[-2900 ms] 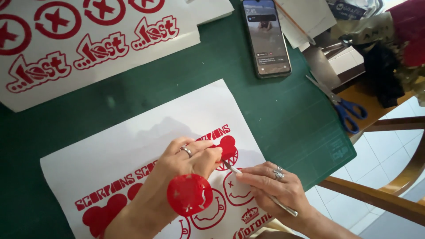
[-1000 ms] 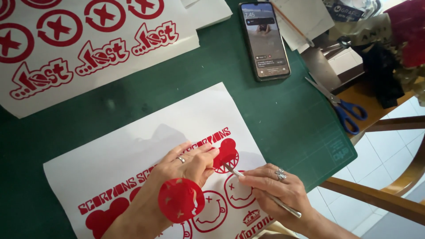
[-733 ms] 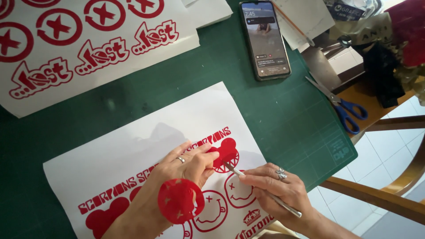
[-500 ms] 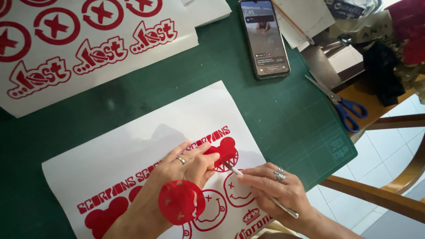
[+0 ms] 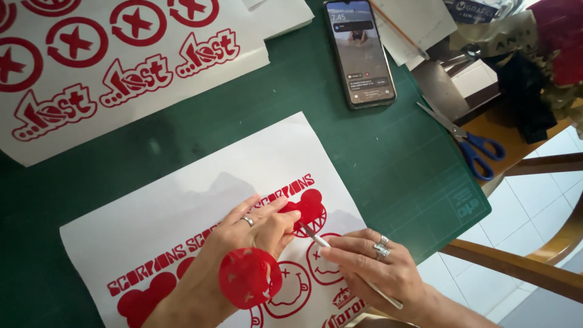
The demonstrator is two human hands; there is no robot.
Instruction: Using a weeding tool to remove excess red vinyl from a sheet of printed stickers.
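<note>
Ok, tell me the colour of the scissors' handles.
Blue: the scissors lie at the green mat's right edge, seen in the head view.

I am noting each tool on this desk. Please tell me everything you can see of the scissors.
The scissors have blue plastic loop handles and plain metal blades. They lie flat and closed at the right edge of the green mat, blades pointing up-left toward the phone, handles toward the floor side and partly over the wooden table edge. No hand touches them; both hands work far off at the white sheet.

L hand [image 5: 255, 234] presses the white sheet [image 5: 182, 200] w/ red cutouts. R hand [image 5: 370, 267] holds a thin tool [image 5: 322, 240], tip at a red shape [image 5: 310, 209]. Phone [image 5: 360, 51] & scissors [image 5: 467, 140] on green mat [image 5: 364, 158].
</note>
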